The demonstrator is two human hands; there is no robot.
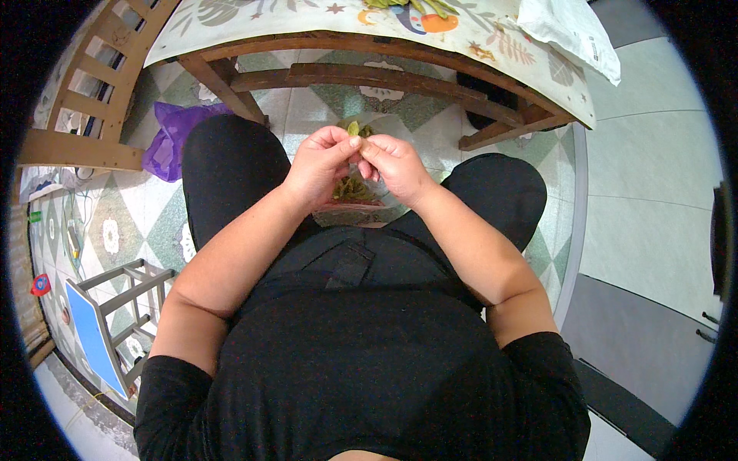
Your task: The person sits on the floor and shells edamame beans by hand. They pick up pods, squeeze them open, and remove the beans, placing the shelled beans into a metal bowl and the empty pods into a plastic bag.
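No lettering or numbering can be read. One small dark printed marking is present on the white plastic bag (565, 27). The bag lies on the tablecloth (327, 19) at the right end of the table, with one corner extending past the tablecloth's right edge. The marking is located near the bag's right-hand edge, appears as a narrow strip, and is too small to resolve into characters.

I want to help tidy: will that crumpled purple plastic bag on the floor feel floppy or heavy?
The crumpled purple plastic bag will probably flop, since its sides are creased. It may feel light, looking so thin, but its inside is hidden.
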